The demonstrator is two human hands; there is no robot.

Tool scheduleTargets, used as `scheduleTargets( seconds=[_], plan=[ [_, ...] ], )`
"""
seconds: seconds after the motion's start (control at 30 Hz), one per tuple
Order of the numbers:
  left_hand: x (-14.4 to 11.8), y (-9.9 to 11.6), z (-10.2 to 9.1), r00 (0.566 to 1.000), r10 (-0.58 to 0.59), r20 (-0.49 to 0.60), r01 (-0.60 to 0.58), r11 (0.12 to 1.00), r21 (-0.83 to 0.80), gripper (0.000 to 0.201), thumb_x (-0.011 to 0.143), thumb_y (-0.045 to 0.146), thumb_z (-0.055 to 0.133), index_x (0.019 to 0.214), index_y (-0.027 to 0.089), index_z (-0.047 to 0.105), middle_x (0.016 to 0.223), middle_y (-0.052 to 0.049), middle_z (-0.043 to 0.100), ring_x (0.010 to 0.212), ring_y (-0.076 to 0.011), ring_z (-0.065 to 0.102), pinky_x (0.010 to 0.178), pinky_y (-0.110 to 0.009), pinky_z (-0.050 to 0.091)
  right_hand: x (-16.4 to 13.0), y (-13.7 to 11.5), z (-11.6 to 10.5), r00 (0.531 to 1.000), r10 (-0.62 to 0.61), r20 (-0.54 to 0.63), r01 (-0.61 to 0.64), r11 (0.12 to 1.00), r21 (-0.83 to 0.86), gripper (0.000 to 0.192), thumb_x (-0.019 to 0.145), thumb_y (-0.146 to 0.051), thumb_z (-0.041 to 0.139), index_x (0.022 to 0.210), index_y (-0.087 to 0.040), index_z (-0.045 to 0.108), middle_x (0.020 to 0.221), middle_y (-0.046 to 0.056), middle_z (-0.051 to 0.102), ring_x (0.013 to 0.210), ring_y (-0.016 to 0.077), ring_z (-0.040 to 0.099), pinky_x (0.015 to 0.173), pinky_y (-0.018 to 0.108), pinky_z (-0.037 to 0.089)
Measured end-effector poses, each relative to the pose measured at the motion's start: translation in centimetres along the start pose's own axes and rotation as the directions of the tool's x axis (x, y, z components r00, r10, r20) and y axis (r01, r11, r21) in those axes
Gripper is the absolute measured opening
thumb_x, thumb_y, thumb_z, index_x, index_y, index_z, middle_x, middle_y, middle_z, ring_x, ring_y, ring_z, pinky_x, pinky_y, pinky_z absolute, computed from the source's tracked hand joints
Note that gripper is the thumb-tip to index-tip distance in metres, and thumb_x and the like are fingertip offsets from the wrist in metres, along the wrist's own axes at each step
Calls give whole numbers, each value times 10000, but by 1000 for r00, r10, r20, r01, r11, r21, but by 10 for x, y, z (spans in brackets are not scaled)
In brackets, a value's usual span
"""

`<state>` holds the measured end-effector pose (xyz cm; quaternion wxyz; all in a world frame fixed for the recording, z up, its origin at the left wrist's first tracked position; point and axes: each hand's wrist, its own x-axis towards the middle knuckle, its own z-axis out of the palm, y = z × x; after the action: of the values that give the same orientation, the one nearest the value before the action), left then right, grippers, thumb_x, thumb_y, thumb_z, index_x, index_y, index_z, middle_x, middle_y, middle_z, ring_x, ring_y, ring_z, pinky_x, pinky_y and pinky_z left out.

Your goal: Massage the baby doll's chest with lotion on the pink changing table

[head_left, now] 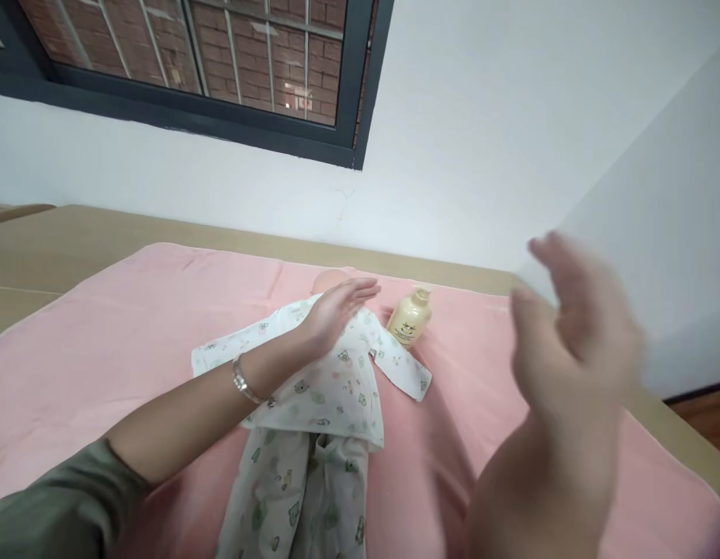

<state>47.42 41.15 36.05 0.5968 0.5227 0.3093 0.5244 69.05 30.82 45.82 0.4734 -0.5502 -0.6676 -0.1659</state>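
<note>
Head view: pink bed (104, 349) fills the scene, a doll (319, 404) in printed clothes lying along its middle. Right hand (575, 334) hovers near right, blurred, fingers spread open. Left hand (337, 310) lies flat on the doll's chest, fingers straight. Yellow bottle (410, 318) lies just right of the doll's head.

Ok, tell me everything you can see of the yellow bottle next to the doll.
The yellow bottle is small, pale yellow and plastic-looking, with a same-coloured pump-like top and a dark print on its front. It lies tilted on the pink blanket, just beside the doll's sleeve; whether they touch is unclear. Neither hand touches it.
</note>
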Motion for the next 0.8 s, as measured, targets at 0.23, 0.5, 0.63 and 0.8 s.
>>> scheduleTargets(
  seconds=[0.23, 0.5, 0.63, 0.8],
  plan=[
    [42, 31, 55, 876, -444, 187, 479, 762, -436, 814, 1031, 552, 176, 1631, 4, 127, 1702, -222, 234, 1573, -213, 257, 1243, -318, 303, 3, 17, 84, 893, 179, 413, -207, 978, 24, 653, 915, -129, 357, 1563, -112, 436, 1576, 135, 471, 1503, 291, 394, 1206, 521, 404],
    [41, 27, 47, 864, -425, 269, 502, 695, -515, 772, 1039, 534, 149, 1627, 36, 196, 1626, -218, 408, 1481, -231, 457, 1181, -342, 423, -3, 4, 125, 782, 248, 571, 32, 900, -435, 567, 934, -69, 375, 1479, 46, 475, 1576, 245, 429, 1522, 321, 339, 1256, 464, 264],
    [22, 34, 28, 878, -419, 233, 479, 764, -432, 766, 1028, 560, 171, 1628, 91, 249, 1629, -191, 421, 1509, -216, 415, 1204, -341, 390, -1, -3, 125, 783, 278, 557, 53, 862, -504, 539, 947, -119, 385, 1445, 54, 496, 1526, 261, 482, 1492, 322, 376, 1238, 436, 277],
    [-17, 52, 0, 902, -381, 204, 429, 849, -309, 776, 1011, 573, 180, 1603, 93, 323, 1569, -211, 499, 1481, -264, 463, 1216, -408, 389, 11, -20, 127, 731, 397, 555, 18, 801, -598, 524, 973, -184, 329, 1410, 13, 540, 1467, 266, 535, 1440, 308, 437, 1254, 534, 199]
  ],
)
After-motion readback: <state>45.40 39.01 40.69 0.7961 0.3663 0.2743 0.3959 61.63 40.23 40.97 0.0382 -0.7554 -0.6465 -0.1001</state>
